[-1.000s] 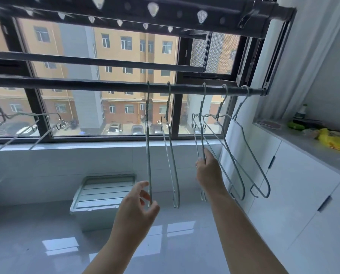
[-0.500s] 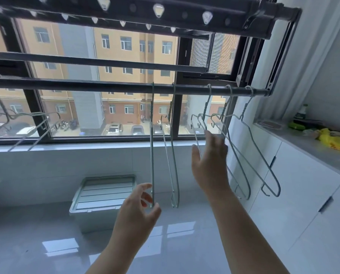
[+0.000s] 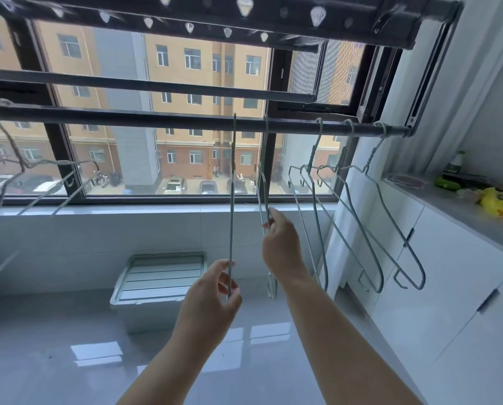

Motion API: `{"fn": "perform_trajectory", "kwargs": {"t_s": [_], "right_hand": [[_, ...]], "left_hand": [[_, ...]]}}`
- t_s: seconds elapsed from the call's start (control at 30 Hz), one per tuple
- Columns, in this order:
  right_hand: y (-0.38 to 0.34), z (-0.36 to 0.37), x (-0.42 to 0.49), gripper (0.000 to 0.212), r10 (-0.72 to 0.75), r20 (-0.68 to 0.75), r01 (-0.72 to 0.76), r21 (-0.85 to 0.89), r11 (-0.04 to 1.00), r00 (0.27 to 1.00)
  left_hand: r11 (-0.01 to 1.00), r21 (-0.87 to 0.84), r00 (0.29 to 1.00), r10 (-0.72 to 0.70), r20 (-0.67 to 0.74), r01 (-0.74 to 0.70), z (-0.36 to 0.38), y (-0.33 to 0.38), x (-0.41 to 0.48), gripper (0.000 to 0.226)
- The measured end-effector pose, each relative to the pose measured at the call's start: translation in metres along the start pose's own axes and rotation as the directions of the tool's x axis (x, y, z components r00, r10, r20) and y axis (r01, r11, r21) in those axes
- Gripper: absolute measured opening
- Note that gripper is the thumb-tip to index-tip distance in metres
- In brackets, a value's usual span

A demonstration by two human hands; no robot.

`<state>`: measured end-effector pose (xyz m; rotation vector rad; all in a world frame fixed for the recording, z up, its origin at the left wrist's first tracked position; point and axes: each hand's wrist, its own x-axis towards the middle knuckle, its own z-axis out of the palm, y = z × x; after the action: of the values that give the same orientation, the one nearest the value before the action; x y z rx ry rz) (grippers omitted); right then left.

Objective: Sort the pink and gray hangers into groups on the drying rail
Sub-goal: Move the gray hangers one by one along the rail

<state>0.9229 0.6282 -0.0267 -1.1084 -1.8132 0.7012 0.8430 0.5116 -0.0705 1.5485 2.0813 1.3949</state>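
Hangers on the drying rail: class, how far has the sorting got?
Done: three gray hangers hang bunched at the right end of the rail. In hand: the left hand pinches an edge-on hanger, the right hand grips the neighbouring hanger, both apart from that bunch. Left: joining those two, plus the far-left hangers, whose colour is unclear.

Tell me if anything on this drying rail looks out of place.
Nothing broken. The hangers held by the left hand and right hand hang edge-on, unlike the three slanted hangers farther right on the rail.

No text, label or number can be read anywhere.
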Motion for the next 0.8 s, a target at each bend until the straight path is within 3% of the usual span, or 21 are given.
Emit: {"fn": "perform_trajectory", "kwargs": {"t_s": [0.1,0.3,0.6,0.7,0.8], "right_hand": [[-0.001,-0.002,0.002,0.023,-0.048,-0.009,0.048,0.031,0.998,0.999],[0.0,-0.004,0.005,0.04,-0.033,-0.03,0.034,0.036,0.999,0.999],[-0.001,-0.006,0.005,0.03,-0.011,-0.016,0.012,0.08,0.997,1.0],[-0.004,-0.008,0.005,0.02,0.061,0.044,-0.067,0.138,0.988,0.997],[-0.008,-0.019,0.004,0.037,0.117,0.153,-0.124,0.036,0.992,0.981]], "left_hand": [[1.0,-0.002,1.0,-0.002,0.01,0.002,0.001,0.001,-0.002,0.035],[0.999,-0.031,0.997,0.007,-0.079,-0.01,-0.001,0.0,-0.005,0.049],[1.0,-0.016,0.989,0.024,-0.144,-0.027,-0.004,0.003,-0.004,0.054],[1.0,-0.007,0.99,0.014,-0.139,-0.015,-0.004,0.003,-0.004,0.053],[1.0,0.006,0.991,0.0,-0.135,0.001,-0.003,0.004,-0.002,0.052]]}}
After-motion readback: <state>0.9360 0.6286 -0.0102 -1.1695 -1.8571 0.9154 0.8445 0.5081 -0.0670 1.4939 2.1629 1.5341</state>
